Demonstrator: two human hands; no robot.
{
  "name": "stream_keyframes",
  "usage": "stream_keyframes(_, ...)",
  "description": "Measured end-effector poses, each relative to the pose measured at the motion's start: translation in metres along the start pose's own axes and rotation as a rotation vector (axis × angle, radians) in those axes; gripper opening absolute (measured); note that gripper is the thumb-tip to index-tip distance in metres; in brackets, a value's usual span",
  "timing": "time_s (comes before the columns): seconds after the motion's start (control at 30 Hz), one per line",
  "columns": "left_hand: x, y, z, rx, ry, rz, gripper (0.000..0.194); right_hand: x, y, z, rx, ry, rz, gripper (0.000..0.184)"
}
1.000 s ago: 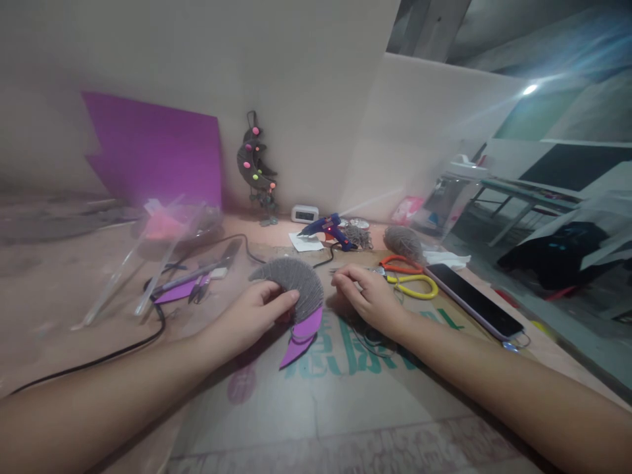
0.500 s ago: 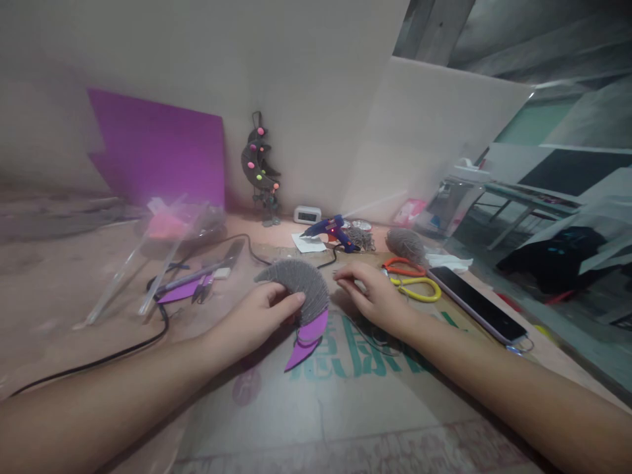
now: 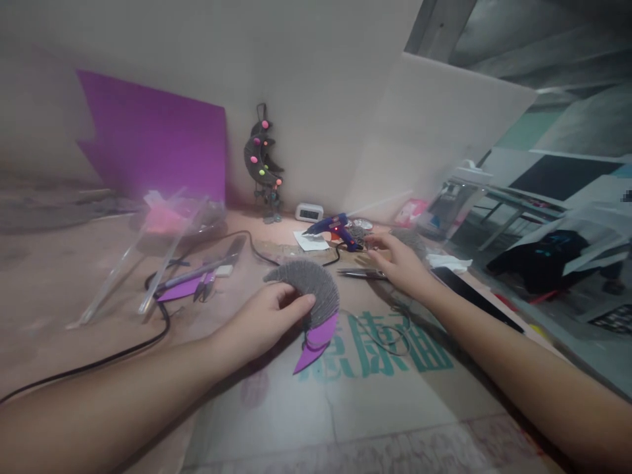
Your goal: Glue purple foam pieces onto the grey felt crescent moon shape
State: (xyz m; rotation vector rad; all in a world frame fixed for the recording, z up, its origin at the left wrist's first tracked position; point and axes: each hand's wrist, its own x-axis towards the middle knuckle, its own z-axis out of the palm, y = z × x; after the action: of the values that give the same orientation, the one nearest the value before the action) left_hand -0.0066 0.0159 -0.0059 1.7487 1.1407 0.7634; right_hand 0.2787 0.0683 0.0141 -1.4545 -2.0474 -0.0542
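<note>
My left hand (image 3: 276,311) pinches the moon (image 3: 320,291), whose grey yarn (image 3: 302,275) I should press gently, but I cannot tell whether my right hand (image 3: 401,264) holds anything.

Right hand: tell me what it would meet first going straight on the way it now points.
The right hand would probably meet the blue glue gun first. Depth is unclear from this view, so it might instead pass above it or brush the gray yarn tangle.
</note>
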Motion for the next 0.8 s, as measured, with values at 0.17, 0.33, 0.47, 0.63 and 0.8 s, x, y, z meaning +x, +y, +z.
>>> stream_keyframes(0.17, 0.0, 0.002, -0.001, 0.006, -0.029, 0.043, 0.038, 0.032, 0.002, 0.012, -0.104, -0.138, 0.018, 0.054)
stream_keyframes(0.33, 0.001, -0.002, 0.0, -0.007, -0.027, 0.077, 0.037, 0.07, 0.006, 0.041, -0.121, -0.219, 0.222, 0.051)
stream_keyframes(0.47, 0.002, -0.006, 0.001, -0.018, -0.034, 0.088, 0.035, 0.076, 0.01, 0.061, -0.137, -0.158, 0.253, 0.044)
stream_keyframes(0.63, 0.002, -0.003, 0.001, -0.039, -0.061, 0.083, 0.035, 0.068, 0.008, 0.065, -0.143, -0.057, 0.243, 0.044)
stream_keyframes(0.8, 0.0, -0.001, 0.001, -0.016, -0.065, 0.077, 0.036, 0.061, -0.006, 0.054, 0.018, -0.037, 0.172, 0.033)
